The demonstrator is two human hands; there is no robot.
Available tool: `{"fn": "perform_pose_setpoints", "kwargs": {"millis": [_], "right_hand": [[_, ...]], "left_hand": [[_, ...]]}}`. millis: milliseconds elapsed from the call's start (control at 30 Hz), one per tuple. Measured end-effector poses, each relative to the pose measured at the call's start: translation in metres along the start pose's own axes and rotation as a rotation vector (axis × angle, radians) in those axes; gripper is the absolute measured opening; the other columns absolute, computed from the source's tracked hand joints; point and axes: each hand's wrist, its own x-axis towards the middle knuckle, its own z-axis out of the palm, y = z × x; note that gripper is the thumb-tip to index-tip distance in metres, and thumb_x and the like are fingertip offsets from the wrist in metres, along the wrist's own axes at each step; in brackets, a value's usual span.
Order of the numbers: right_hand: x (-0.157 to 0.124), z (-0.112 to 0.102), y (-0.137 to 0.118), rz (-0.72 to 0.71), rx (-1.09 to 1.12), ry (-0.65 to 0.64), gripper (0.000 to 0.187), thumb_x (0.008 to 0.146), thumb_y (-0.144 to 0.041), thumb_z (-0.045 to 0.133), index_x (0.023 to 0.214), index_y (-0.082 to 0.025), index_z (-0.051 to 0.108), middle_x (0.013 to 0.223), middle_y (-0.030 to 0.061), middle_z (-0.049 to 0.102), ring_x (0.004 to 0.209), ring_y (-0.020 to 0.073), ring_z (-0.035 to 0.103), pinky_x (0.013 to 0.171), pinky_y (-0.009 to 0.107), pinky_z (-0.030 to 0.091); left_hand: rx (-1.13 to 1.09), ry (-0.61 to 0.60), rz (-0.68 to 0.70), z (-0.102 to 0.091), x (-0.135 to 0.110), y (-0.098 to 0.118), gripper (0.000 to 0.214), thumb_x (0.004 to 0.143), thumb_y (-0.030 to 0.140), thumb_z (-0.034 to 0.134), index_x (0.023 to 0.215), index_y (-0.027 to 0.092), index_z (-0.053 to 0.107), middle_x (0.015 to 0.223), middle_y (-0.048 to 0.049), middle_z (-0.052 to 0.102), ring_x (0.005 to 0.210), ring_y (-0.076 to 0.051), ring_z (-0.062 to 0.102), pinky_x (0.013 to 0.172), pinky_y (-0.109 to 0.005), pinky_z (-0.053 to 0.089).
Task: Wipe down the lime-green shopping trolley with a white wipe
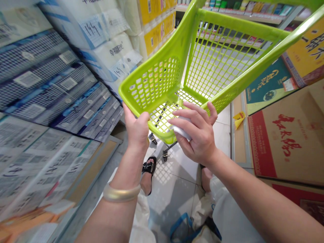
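Note:
A lime-green plastic shopping cart with mesh walls stands tilted before me on small black wheels. My left hand is closed round its near rim at the left corner. Over the near right part of the basket is my right hand, fingers bent around a small white wad that looks like cloth or tissue. Most of this wad is hidden under the palm and fingers. I can see through the basket's mesh floor down to the tiles.
Stacked packs of tissue paper line the left side. Cardboard cartons are piled on the right, beside a small yellow tag. Shelves of goods stand behind the cart. A bag with blue straps lies near my feet on the tiled floor.

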Motion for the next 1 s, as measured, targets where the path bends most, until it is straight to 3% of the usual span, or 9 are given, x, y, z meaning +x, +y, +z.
{"fn": "perform_pose_setpoints", "kwargs": {"millis": [167,367,600,833,1000], "right_hand": [[0.001,-0.002,0.005,0.064,-0.043,-0.002,0.021,0.087,-0.025,0.055,0.103,-0.031,0.067,0.110,-0.0018,0.070,0.125,0.0234,0.056,0.119,0.048,0.014],[-0.001,0.001,-0.002,0.025,-0.015,-0.006,0.020,0.088,-0.025,0.054,0.102,-0.032,0.066,0.110,-0.0036,0.070,0.125,0.0220,0.056,0.120,0.048,0.013],[0.004,-0.006,0.012,0.103,-0.040,0.037,0.020,0.089,-0.026,0.054,0.102,-0.032,0.067,0.111,-0.0027,0.069,0.124,0.0235,0.057,0.119,0.047,0.016],[-0.002,0.001,-0.001,0.003,-0.013,-0.027,0.020,0.088,-0.025,0.055,0.104,-0.031,0.066,0.112,-0.0032,0.069,0.125,0.0227,0.056,0.120,0.048,0.012],[0.002,-0.004,0.009,0.035,-0.044,-0.013,0.021,0.088,-0.025,0.055,0.104,-0.032,0.066,0.112,-0.0036,0.069,0.124,0.0232,0.056,0.119,0.048,0.012]], "left_hand": [[-0.002,-0.001,0.010,-0.001,0.001,-0.002,0.063,0.055,0.011,0.052,0.116,0.025,0.052,0.111,-0.0023,0.066,0.099,-0.020,0.064,0.091,-0.031,0.054],[0.002,-0.011,0.009,0.000,0.000,-0.001,0.064,0.054,0.011,0.051,0.116,0.026,0.052,0.112,-0.0020,0.065,0.099,-0.019,0.063,0.090,-0.030,0.053],[0.018,0.010,0.008,-0.001,0.000,-0.002,0.064,0.054,0.013,0.052,0.117,0.025,0.051,0.109,-0.0021,0.065,0.095,-0.018,0.063,0.086,-0.028,0.053],[0.017,-0.022,0.016,0.000,0.001,-0.003,0.063,0.056,0.014,0.053,0.118,0.027,0.051,0.113,-0.0025,0.064,0.099,-0.019,0.062,0.091,-0.031,0.053],[0.042,-0.024,0.032,-0.002,0.001,-0.004,0.063,0.059,0.014,0.053,0.121,0.027,0.052,0.114,-0.0021,0.064,0.101,-0.019,0.063,0.091,-0.030,0.053]]}}
